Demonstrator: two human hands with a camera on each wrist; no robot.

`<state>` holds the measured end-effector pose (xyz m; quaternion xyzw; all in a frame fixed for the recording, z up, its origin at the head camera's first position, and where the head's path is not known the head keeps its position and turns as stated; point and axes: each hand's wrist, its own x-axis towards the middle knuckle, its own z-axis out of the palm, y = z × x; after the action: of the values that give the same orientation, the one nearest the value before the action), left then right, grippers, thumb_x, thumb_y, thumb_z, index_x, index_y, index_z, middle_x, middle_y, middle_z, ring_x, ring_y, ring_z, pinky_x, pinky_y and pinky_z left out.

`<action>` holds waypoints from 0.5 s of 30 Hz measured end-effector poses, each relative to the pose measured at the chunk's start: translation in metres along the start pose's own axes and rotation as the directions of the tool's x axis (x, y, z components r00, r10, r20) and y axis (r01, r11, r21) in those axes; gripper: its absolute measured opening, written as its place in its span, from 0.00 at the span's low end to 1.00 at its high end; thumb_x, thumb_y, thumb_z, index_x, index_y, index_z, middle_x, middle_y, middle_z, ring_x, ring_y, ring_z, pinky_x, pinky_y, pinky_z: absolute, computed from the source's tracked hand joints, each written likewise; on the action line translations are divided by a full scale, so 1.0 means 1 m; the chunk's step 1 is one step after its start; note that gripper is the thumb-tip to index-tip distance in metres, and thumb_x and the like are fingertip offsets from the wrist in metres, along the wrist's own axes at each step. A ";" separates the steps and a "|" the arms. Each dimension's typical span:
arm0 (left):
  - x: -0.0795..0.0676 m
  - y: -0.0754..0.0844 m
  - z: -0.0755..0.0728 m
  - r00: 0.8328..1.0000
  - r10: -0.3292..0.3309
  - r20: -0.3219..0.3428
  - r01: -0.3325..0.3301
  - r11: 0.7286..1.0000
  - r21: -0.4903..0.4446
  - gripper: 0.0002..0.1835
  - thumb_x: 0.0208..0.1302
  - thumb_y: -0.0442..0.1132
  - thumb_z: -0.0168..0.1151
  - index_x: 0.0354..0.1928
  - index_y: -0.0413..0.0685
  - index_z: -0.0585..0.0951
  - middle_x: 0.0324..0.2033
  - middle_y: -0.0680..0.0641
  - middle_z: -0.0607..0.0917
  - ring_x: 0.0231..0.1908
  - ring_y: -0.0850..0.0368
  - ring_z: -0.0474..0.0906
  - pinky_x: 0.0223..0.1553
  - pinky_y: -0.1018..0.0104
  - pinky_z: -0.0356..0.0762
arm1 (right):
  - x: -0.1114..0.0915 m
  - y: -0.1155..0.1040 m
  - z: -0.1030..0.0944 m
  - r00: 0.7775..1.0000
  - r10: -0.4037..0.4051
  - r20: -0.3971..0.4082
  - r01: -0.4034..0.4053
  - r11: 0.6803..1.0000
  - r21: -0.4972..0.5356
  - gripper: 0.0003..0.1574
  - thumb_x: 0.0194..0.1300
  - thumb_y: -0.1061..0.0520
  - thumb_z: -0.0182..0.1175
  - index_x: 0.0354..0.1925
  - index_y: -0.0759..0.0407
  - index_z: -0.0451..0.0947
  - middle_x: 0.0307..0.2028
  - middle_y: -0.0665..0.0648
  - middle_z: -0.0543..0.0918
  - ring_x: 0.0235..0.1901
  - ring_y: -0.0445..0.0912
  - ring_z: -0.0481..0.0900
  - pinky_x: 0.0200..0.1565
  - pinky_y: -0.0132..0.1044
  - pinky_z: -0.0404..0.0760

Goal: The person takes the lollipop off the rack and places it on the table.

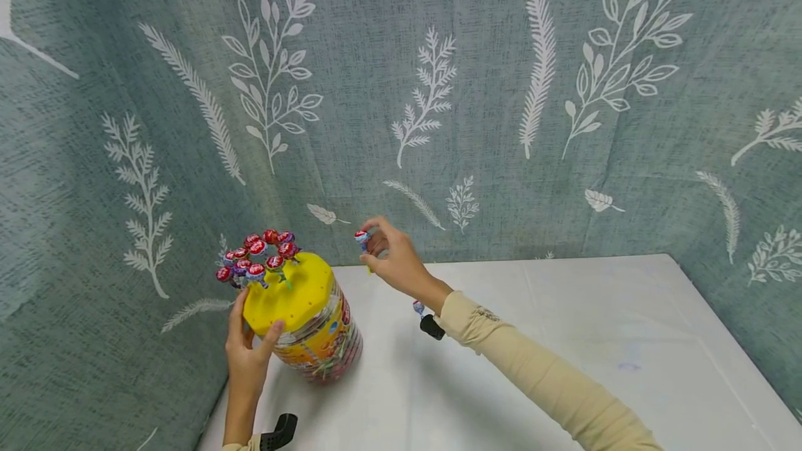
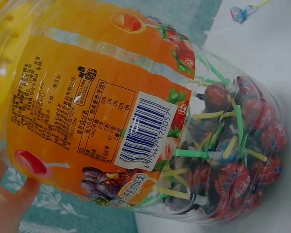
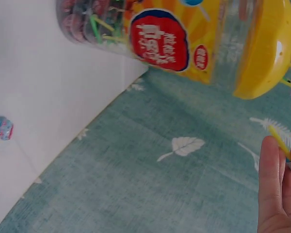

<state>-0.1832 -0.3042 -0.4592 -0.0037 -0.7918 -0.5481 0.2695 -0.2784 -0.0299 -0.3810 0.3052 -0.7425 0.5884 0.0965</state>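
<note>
A clear plastic candy jar (image 1: 332, 353) with an orange label (image 2: 53, 111) stands on the table at left, with lollipops (image 2: 233, 184) inside. Several wrapped lollipops (image 1: 257, 248) stick up from holes in its yellow lid (image 1: 301, 298). My left hand (image 1: 247, 357) grips the jar near its lid, thumb at the front and fingers at the left side. To the right of the lid and apart from it, my right hand (image 1: 401, 264) pinches a blue-and-red wrapped lollipop (image 1: 362, 236); its yellow stick (image 3: 280, 141) points toward the jar in the right wrist view.
Another lollipop (image 1: 418, 307) lies on the white table (image 1: 532, 312), partly hidden by the right wrist's black camera (image 1: 431, 327). A green leaf-patterned cloth (image 1: 376, 124) hangs behind and at both sides. The left wrist also wears a black camera (image 1: 280, 431).
</note>
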 end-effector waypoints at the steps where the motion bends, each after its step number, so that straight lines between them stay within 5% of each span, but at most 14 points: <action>1: 0.000 0.000 0.000 1.000 -0.005 0.001 0.005 1.000 0.003 0.43 0.57 0.29 0.63 0.72 0.60 0.57 0.69 0.52 0.60 0.63 0.61 0.58 0.63 0.67 0.57 | -0.001 0.001 -0.001 1.000 0.007 0.000 -0.007 1.000 -0.004 0.26 0.58 0.69 0.63 0.54 0.61 0.69 0.35 0.58 0.78 0.31 0.45 0.79 0.32 0.34 0.79; 15: 0.000 0.000 0.000 1.000 -0.003 0.001 0.003 1.000 0.007 0.43 0.57 0.29 0.63 0.72 0.60 0.57 0.68 0.53 0.60 0.62 0.62 0.60 0.60 0.71 0.60 | -0.017 0.015 -0.017 0.993 0.116 -0.017 -0.117 0.993 -0.037 0.25 0.58 0.68 0.63 0.53 0.59 0.71 0.35 0.61 0.78 0.31 0.45 0.79 0.33 0.35 0.78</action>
<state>-0.1833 -0.3040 -0.4592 -0.0019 -0.7937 -0.5459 0.2685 -0.2767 -0.0066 -0.3968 0.2550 -0.7692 0.5813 0.0733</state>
